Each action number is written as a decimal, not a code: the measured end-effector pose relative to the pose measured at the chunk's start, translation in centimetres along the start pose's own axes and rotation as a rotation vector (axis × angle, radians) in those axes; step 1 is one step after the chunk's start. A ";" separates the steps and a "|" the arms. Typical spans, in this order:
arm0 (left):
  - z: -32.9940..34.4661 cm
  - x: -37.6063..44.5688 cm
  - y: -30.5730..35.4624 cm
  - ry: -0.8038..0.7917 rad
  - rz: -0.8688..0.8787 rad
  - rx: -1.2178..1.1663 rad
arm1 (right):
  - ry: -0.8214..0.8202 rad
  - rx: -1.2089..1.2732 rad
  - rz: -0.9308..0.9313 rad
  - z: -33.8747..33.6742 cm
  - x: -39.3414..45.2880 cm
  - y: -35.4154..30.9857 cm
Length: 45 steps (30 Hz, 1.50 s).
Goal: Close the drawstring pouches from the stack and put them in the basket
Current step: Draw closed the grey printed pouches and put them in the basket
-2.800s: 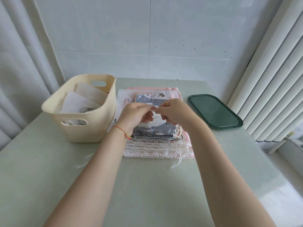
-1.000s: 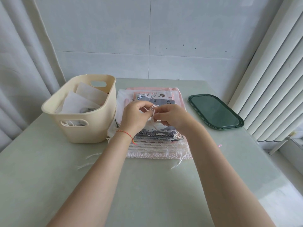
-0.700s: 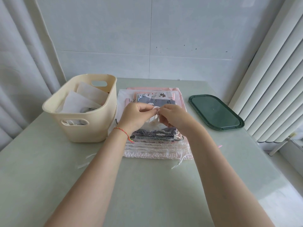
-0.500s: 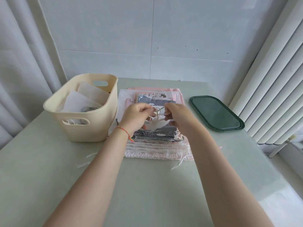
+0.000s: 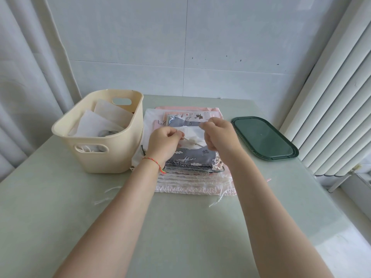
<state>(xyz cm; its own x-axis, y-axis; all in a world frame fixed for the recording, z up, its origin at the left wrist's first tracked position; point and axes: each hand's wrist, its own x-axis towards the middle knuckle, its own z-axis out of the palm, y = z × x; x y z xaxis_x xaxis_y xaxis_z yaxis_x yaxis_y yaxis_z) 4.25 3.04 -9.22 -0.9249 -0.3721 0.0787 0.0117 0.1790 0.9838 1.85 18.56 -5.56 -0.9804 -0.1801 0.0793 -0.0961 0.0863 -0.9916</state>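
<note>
Pale green desk point(image 5: 180, 227) carried all items, with the cream plastic basket point(image 5: 112, 155) taken as the landmark. Just right of the basket, and touching its side at the near corner, lay the stack of drawstring pouches point(image 5: 192, 169): pink and white pouches at the bottom, grey printed ones with white animal and cloud figures above. A small printed label showed on the top grey pouch, too small to read; no brand could be made out anywhere.

Above the stack, to the right of the basket, the left hand point(image 5: 163, 142) and the right hand point(image 5: 217, 137) were raised over a white pouch point(image 5: 190, 137). Both hands had their fingers curled. The left fingers pinched a white drawstring point(image 5: 192, 141) that ran across to the right hand, whose fingers also gripped it; the pouch mouth was gathered between them. A red thread bracelet point(image 5: 154, 162) circled the left wrist.

Inside the basket lay white pouches point(image 5: 96, 125), with cord visible through the near handle slot. Loose white cord ends point(image 5: 106, 195) lay on the desk in front of the basket. Well to the right of the basket, beyond the stack, rested a dark green tray point(image 5: 263, 139).
</note>
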 end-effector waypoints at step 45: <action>0.2 -1.7 2.0 -0.293 -0.090 0.144 | -0.051 -0.826 -0.216 0.1 0.6 1.3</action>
<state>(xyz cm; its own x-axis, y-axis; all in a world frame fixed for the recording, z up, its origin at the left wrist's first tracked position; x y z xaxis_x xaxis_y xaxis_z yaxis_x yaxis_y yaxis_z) 5.76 4.16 -7.42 -0.9899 -0.1185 -0.0774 -0.1092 0.2921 0.9501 1.14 18.48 -6.80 -0.9190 -0.3173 0.2340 -0.3941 0.7279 -0.5611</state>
